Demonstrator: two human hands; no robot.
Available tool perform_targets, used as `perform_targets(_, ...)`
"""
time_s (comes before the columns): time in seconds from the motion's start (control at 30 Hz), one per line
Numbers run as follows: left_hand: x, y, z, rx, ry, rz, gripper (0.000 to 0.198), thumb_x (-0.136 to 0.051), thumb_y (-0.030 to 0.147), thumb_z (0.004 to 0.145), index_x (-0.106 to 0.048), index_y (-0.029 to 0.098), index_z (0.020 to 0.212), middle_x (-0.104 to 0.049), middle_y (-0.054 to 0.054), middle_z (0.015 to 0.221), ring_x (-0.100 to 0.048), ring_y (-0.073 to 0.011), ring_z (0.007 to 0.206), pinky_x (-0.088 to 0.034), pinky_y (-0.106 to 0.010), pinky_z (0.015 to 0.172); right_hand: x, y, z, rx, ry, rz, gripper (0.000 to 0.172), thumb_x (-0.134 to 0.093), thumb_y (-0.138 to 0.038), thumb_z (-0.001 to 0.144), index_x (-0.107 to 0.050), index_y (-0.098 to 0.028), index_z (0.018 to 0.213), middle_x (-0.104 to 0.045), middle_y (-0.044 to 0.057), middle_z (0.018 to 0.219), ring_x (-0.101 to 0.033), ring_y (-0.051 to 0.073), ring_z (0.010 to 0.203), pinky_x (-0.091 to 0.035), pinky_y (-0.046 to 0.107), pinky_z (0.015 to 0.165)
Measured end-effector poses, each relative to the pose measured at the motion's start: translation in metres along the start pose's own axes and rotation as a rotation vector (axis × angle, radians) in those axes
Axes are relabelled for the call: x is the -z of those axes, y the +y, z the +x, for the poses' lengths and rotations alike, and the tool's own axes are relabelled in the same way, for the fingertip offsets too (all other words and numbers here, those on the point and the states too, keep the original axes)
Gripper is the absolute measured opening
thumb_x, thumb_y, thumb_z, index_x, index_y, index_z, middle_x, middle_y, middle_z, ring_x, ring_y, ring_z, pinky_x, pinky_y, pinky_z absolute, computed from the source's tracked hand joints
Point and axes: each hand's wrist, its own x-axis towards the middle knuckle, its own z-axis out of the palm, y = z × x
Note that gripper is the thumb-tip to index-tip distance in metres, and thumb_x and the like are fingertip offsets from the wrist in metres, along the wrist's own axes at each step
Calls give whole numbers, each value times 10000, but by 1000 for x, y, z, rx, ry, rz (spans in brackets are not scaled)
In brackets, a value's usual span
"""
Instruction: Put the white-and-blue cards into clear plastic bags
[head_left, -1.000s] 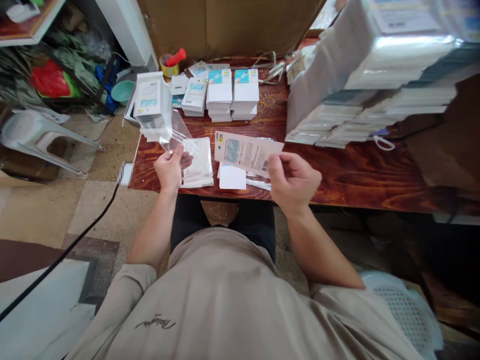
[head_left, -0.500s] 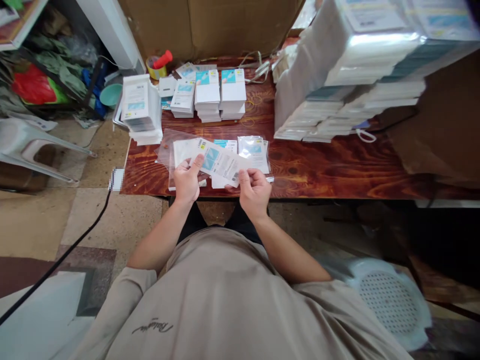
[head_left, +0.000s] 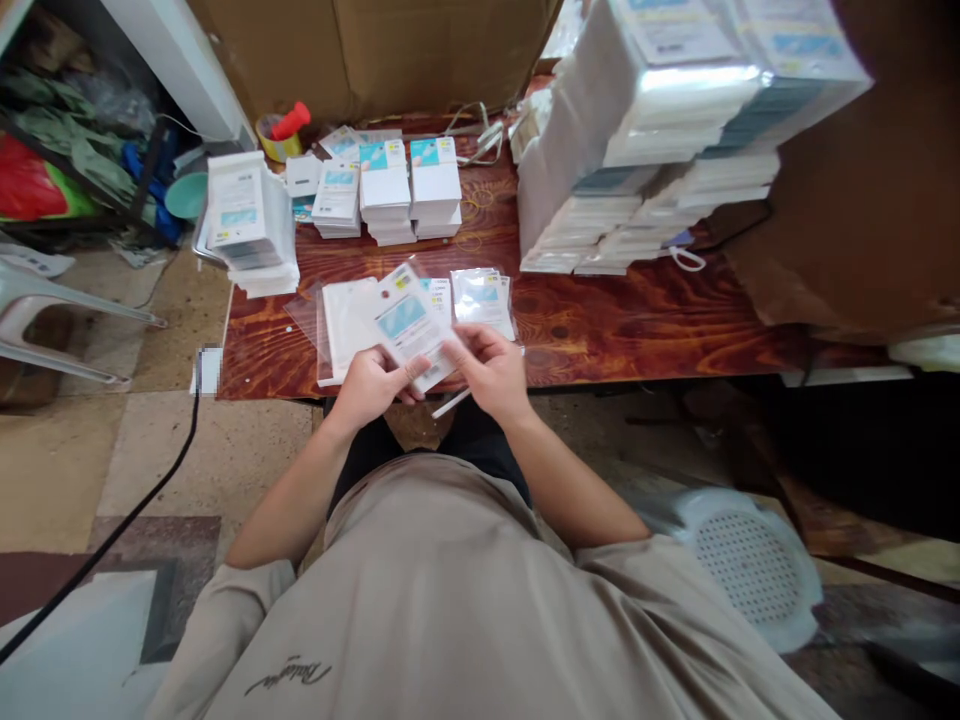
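Note:
Between both hands, over the table's front edge, I hold a printed card packet (head_left: 405, 318), white with a blue panel and a yellow mark. My left hand (head_left: 375, 386) is closed on its lower left, thumb on the face. At its lower right my right hand (head_left: 491, 370) grips it, with the thumb on top. Behind the packet lies a stack of clear plastic sleeves (head_left: 345, 325). To the right rests a small pile of filled packets (head_left: 484, 300). Part of another printed card (head_left: 440, 298) shows between them.
Card stacks (head_left: 435, 185) stand at the back, with a taller packet stack (head_left: 244, 215) at the left. Large piles of packets (head_left: 637, 130) rise on the right of the wooden table (head_left: 600, 335). A tape roll (head_left: 279, 140) sits behind; a plastic stool (head_left: 750, 565) is at right.
The packet has turned from lying slanted sideways to more upright, its lower end now toward me. Both hands have drawn closer together at its lower part. The whole view has shifted slightly.

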Motion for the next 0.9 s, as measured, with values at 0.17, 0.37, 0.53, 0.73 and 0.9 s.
perform_targets(0.17,47,0,33,-99,627,833,559,-771,518,849,-646,142,1242,-683,-222,1285,-604,-394,1287,-433,-525,1134,46,26,36,-9,442,-373,314,-701,-466,815,-627,-190,945,-699,51,859,-641,198,762,-558,357,744)
perform_targets(0.37,80,-11,58,115,519,897,588,-877,458,711,-646,142,1149,-729,-191,1166,-690,-356,1095,-514,-440,958,49,49,33,158,478,-1048,335,-639,-355,865,-649,-119,1103,-684,210,1133,-601,354,1119,-479,531,993)
perform_targets(0.53,90,-11,57,69,617,859,319,-859,377,712,-692,195,913,-756,-70,923,-699,-252,880,-511,-372,850,17,10,14,564,-344,-1093,358,-670,-400,953,-692,-167,1224,-708,152,1285,-585,327,1213,-447,464,1027)
perform_targets(0.73,94,-16,54,-63,565,449,201,-770,357,791,-760,166,855,-746,-63,759,-708,-214,704,-549,-336,704,0,-25,15,576,-798,-1358,132,-625,-201,988,-731,-124,997,-734,150,1170,-643,288,1076,-463,385,860)
perform_targets(0.9,75,-20,56,-86,515,-133,192,-745,319,840,-703,140,896,-746,-67,783,-736,-181,677,-606,-315,682,2,-36,15,531,-839,-1411,194,-533,-212,1048,-699,-135,1112,-755,101,1064,-694,255,1018,-418,357,715)
